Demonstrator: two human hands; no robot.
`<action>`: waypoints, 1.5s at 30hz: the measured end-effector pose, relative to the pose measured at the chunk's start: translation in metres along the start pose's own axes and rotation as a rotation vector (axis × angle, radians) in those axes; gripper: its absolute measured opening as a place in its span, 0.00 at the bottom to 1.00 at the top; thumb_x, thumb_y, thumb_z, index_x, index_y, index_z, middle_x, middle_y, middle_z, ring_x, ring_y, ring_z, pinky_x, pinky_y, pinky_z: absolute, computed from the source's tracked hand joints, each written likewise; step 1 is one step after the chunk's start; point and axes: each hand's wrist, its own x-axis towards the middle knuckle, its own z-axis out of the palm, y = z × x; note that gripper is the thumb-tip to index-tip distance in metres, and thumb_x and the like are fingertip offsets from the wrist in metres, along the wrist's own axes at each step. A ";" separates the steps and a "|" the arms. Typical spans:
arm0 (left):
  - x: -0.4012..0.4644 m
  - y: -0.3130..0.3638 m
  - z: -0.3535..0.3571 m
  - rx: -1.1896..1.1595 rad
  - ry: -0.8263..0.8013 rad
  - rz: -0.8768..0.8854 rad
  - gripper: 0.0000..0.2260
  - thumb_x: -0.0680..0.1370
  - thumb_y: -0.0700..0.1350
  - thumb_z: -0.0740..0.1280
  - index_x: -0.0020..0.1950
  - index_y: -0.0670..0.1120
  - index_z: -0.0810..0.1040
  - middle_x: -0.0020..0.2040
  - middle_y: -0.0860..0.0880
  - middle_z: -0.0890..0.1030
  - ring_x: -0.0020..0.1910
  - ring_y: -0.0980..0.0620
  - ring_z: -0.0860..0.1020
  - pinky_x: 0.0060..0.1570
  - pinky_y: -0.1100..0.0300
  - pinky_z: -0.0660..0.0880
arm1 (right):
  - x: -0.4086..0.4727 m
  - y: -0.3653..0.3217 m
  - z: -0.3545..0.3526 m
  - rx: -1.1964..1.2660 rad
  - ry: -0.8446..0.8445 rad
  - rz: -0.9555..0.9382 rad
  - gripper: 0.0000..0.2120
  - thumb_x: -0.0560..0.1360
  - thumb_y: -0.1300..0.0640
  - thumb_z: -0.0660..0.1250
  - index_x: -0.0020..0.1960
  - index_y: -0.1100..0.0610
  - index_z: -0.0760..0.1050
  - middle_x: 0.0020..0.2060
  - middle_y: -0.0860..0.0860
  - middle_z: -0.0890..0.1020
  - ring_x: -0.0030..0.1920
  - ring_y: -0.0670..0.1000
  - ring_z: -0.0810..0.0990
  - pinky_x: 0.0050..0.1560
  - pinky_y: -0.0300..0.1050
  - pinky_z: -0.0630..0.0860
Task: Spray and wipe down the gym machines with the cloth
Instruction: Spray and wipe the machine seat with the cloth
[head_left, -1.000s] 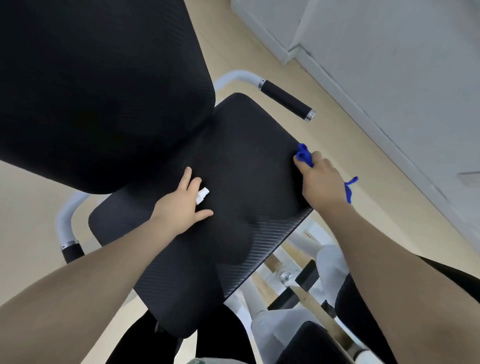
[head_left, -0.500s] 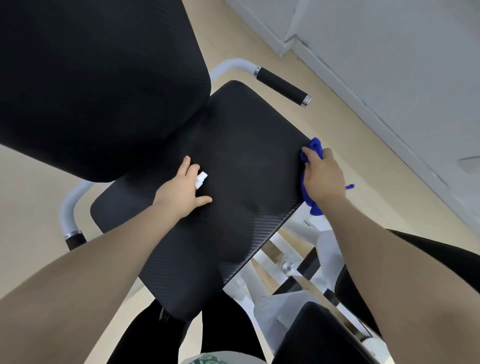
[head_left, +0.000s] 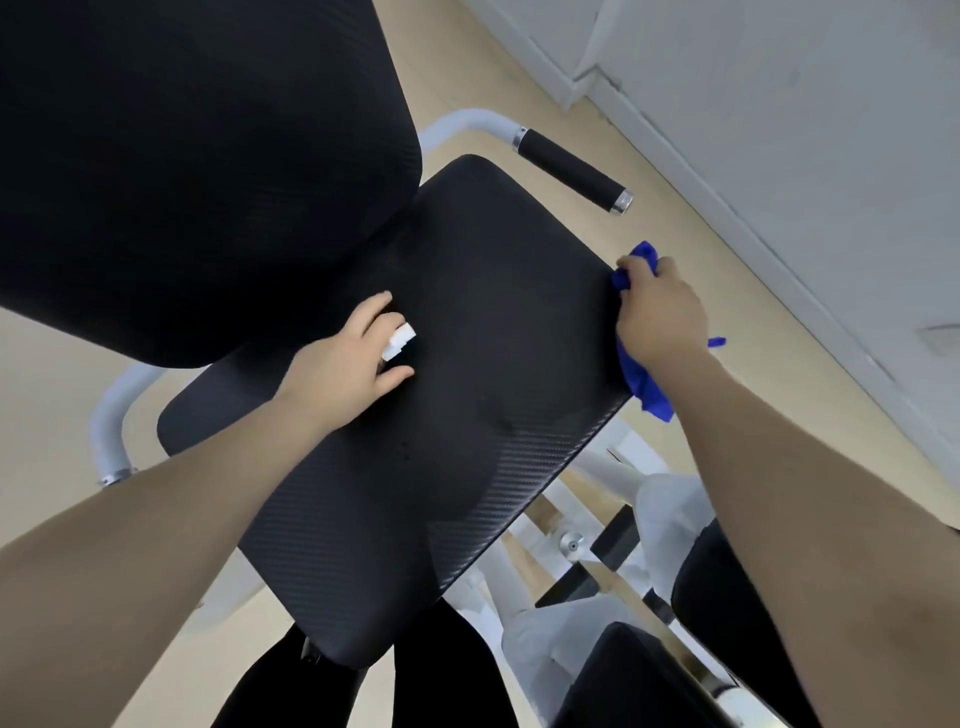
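A black padded seat (head_left: 467, 415) of a white-framed gym machine fills the middle of the view, with its black back pad (head_left: 182, 156) at upper left. My right hand (head_left: 660, 312) grips a blue cloth (head_left: 647, 384) pressed against the seat's right edge; the cloth hangs down past the edge. My left hand (head_left: 348, 364) rests on the seat's left part and holds a white spray nozzle (head_left: 399, 340); the bottle itself is hidden under the hand.
A black foam handle (head_left: 571, 169) on a white tube sticks out beyond the seat's far corner. Another white handle tube (head_left: 111, 426) curves at left. White frame bars (head_left: 597, 545) and black pads lie at lower right. A wall and baseboard (head_left: 779, 260) run along the right.
My right hand with the cloth has slid along the seat's right edge, from the top surface onto the side, then slightly back up. My left hand has stayed in place.
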 end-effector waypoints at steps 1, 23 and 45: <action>0.002 -0.002 0.001 -0.005 0.010 0.015 0.23 0.76 0.53 0.66 0.68 0.46 0.68 0.76 0.53 0.58 0.39 0.47 0.80 0.31 0.56 0.75 | -0.002 -0.007 0.002 0.034 0.019 0.030 0.18 0.78 0.60 0.55 0.68 0.56 0.64 0.60 0.60 0.69 0.51 0.63 0.73 0.41 0.49 0.66; 0.017 -0.023 0.000 -0.156 0.252 -0.055 0.27 0.78 0.41 0.63 0.75 0.51 0.57 0.62 0.44 0.74 0.46 0.41 0.76 0.37 0.48 0.77 | -0.014 -0.142 0.020 0.229 -0.152 -0.450 0.17 0.77 0.55 0.62 0.64 0.60 0.70 0.57 0.58 0.71 0.54 0.59 0.73 0.49 0.50 0.75; 0.021 -0.051 0.007 -0.070 0.278 0.161 0.22 0.78 0.48 0.51 0.72 0.48 0.57 0.48 0.40 0.75 0.36 0.44 0.77 0.28 0.53 0.77 | 0.028 -0.192 0.031 0.214 -0.096 -0.360 0.17 0.77 0.55 0.61 0.65 0.54 0.72 0.54 0.56 0.74 0.55 0.58 0.74 0.50 0.51 0.72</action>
